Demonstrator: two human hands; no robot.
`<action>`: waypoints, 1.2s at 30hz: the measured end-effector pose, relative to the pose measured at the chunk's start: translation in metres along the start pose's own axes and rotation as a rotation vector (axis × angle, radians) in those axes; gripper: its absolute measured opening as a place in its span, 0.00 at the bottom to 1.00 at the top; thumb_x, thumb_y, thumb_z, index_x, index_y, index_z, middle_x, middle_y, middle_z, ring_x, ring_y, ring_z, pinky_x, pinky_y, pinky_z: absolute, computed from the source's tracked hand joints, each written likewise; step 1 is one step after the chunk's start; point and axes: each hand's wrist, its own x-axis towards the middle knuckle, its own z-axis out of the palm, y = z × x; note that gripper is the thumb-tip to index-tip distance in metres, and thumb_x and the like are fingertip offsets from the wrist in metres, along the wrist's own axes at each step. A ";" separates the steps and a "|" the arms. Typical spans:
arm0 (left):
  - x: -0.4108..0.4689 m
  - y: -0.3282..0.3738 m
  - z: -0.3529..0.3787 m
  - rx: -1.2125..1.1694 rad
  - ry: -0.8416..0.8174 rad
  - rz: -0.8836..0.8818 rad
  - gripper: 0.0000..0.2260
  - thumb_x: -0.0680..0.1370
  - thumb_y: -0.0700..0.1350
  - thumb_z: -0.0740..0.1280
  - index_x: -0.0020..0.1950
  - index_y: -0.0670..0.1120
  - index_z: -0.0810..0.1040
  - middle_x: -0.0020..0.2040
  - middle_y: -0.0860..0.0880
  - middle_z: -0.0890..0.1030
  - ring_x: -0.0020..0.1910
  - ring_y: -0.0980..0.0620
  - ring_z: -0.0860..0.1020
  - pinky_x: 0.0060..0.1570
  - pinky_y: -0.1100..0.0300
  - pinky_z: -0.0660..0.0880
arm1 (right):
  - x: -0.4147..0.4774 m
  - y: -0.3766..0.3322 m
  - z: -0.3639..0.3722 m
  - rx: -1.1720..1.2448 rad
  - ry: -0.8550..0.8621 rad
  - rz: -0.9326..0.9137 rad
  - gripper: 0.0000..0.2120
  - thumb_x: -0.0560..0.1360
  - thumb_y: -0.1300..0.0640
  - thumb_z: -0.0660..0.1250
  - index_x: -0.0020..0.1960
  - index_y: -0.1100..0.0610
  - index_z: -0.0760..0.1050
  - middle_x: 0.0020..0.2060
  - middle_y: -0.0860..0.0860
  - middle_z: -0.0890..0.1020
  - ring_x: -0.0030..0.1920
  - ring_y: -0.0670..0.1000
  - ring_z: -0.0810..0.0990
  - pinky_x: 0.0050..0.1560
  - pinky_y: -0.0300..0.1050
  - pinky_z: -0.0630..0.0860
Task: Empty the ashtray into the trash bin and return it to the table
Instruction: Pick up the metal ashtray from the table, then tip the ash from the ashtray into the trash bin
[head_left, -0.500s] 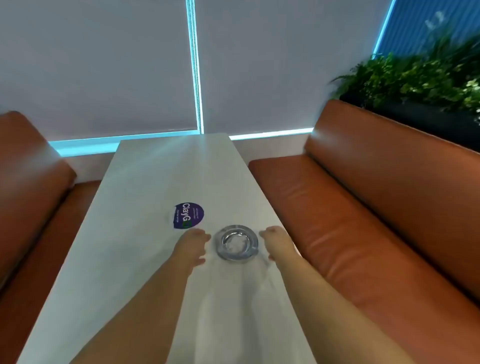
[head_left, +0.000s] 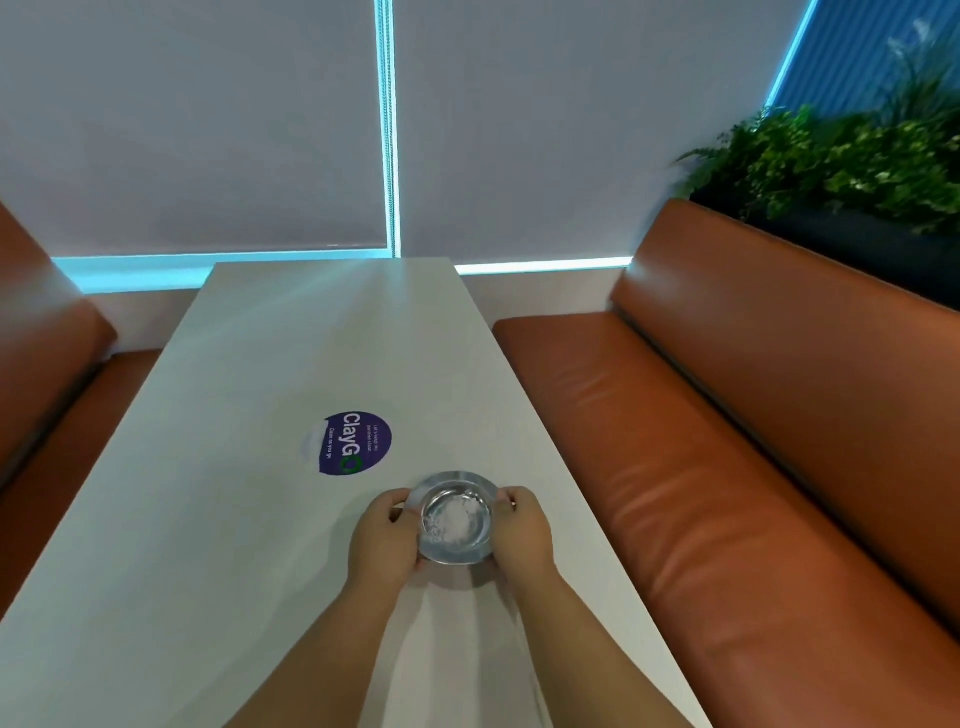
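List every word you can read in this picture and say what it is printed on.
"ClayGO": on the round purple sticker on the table.
Two lines of small print beside it on the sticker: too small and blurred to read.
The ashtray carries no readable text.

A cafeteria or lounge booth: 2 orange padded benches (head_left: 727, 415) flank a long pale table (head_left: 260, 364) bearing a "ClayGo" clean-up sticker (head_left: 356, 443), beside planter greenery (head_left: 841, 166).
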 end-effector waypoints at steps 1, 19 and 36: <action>-0.009 0.005 -0.003 -0.037 -0.001 0.000 0.05 0.78 0.47 0.64 0.51 0.49 0.78 0.41 0.45 0.82 0.32 0.49 0.78 0.26 0.58 0.73 | -0.009 -0.003 -0.005 0.057 -0.015 0.026 0.07 0.78 0.59 0.57 0.47 0.56 0.73 0.39 0.51 0.79 0.34 0.45 0.76 0.28 0.33 0.70; -0.332 0.076 -0.013 -0.167 -0.292 0.129 0.07 0.74 0.43 0.64 0.50 0.51 0.78 0.39 0.46 0.81 0.28 0.53 0.75 0.24 0.60 0.72 | -0.295 0.005 -0.220 0.365 0.064 -0.042 0.08 0.77 0.55 0.57 0.46 0.52 0.75 0.34 0.49 0.76 0.29 0.47 0.72 0.21 0.36 0.71; -0.610 -0.041 0.156 -0.132 -0.259 0.056 0.06 0.76 0.46 0.63 0.50 0.54 0.77 0.43 0.47 0.82 0.33 0.52 0.78 0.24 0.62 0.72 | -0.424 0.224 -0.443 0.320 0.043 -0.039 0.09 0.77 0.53 0.57 0.44 0.53 0.74 0.34 0.53 0.80 0.28 0.49 0.74 0.21 0.40 0.70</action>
